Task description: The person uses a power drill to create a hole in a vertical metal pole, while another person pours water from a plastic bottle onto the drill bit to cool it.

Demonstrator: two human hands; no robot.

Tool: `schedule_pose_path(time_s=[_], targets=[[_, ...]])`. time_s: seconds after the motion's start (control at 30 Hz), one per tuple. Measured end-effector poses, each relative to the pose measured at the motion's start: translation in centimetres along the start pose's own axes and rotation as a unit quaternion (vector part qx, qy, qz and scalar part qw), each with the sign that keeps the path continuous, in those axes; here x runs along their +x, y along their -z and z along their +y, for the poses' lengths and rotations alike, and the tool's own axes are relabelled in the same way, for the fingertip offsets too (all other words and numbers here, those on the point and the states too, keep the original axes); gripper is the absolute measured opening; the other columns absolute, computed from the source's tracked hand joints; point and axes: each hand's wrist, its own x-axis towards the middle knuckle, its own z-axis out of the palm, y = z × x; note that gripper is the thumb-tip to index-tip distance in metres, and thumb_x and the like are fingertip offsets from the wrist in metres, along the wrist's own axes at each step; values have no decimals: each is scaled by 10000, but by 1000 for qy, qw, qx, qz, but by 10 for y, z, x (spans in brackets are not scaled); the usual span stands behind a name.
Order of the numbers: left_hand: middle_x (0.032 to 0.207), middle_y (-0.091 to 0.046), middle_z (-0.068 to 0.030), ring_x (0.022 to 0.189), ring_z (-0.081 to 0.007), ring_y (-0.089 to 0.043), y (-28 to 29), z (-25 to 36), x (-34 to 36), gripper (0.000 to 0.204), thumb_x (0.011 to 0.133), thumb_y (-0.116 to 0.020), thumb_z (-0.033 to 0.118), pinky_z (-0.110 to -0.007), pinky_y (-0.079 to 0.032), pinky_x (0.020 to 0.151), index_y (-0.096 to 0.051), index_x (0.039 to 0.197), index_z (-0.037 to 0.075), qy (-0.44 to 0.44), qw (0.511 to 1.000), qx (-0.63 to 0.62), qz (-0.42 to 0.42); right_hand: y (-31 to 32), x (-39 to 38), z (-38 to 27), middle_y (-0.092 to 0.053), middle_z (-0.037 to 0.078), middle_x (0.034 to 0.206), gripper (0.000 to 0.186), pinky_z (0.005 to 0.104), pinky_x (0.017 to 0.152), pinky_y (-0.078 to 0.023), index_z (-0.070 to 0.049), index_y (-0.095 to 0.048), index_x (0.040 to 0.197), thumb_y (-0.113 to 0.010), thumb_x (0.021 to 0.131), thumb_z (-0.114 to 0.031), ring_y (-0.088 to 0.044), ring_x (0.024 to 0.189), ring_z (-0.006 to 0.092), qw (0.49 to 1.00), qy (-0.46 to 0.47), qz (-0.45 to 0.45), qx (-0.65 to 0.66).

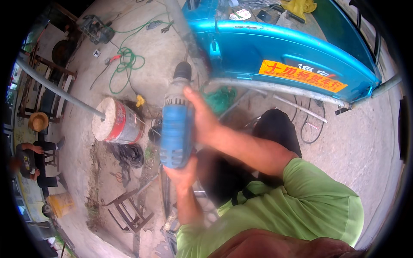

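Up front, right in the thick of it, was the blue drill [174, 133], raised before the wearer, dark chuck [183, 70] pointing away. Both hands were on it! The left hand [183, 172] gripped the rear end; the right hand [205, 118] clasped the right side, thumb up along the body, its other fingers hidden behind the tool. Whether a bit sat in the chuck, you couldn't tell. Just left stood the bucket [137, 127], a grey pole [60, 90] rising from its top, with black sheeting [129, 157] crumpled below and a metal frame [140, 221] nearer still. Beyond, a green cord [127, 64] lay looped on the concrete. Over to the right, the blue truck panel [241, 51] carried an orange sticker [301, 76], and at far left sat another person [30, 159], near a straw hat [38, 122].
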Motion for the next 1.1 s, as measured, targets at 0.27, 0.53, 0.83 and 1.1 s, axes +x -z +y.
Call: schedule_pose_path(time_s=[0.27,0.53,0.83,1.1], targets=[[853,-702,-82,753,-147,-673,0,-4,4,233,822,-681,-49,-289,-545,706,-633,1049,-24,-56,998,22,-11,3,-8,-6,-667,123,1109,673,422,909,-519,-50,-607,1243,-489,981,-659,-637,988,244,997,4,38,-65],[820,-693,-87,698,-144,-656,3,-6,4,190,830,-672,-39,-284,-537,650,-628,1014,-23,-47,999,11,10,-24,-22,-223,-711,117,993,676,372,816,-548,-3,-676,1169,-613,917,-627,-680,906,218,602,287,148,-730],[797,-687,-116,673,-156,-646,-9,-2,5,197,837,-660,-37,-293,-531,625,-614,1029,-37,-37,999,-27,8,-34,25,-332,-500,192,1523,809,468,1160,-354,-106,-542,1476,-467,952,-717,-451,1412,352,358,40,110,-927],[800,-676,-136,679,-191,-619,-3,-6,0,200,821,-636,-18,-325,-517,653,-634,1016,-60,-10,999,0,42,-29,40,-343,-439,189,1565,810,437,1187,-310,-81,-495,1510,-492,971,-686,-404,1444,310,461,-74,62,-882]])
